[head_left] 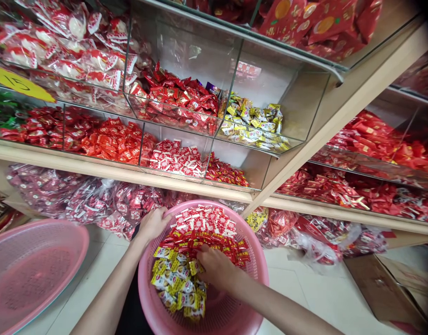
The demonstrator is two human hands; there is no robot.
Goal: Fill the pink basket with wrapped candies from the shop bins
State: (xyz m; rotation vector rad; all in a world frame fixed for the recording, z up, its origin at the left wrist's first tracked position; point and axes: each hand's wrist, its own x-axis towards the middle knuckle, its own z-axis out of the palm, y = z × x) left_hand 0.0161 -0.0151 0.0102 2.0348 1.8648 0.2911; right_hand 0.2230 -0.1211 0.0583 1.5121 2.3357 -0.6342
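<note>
A round pink plastic basket (261, 260) is in front of me, tilted a little toward me. My left hand (154, 225) grips its rim at the far left. Inside, my right hand (216, 267) is closed, its fingers at a yellow-and-white wrapped candy (196, 267); the fingertips are partly hidden. More yellow-and-white candies (168, 279) fill the basket's left and near side. Red candies with yellow print (235, 246) lie across the middle, and white-and-red candies (207, 218) are heaped at the far side.
Glass-fronted shelf bins hold red candies (182, 100), yellow-and-white candies (256, 123) and white-and-red candies (177, 158). Plastic bags of candy (84, 200) lie beneath the wooden shelf edge (95, 167). At left is a second pink basket (32, 265); a cardboard box (381, 288) stands at right.
</note>
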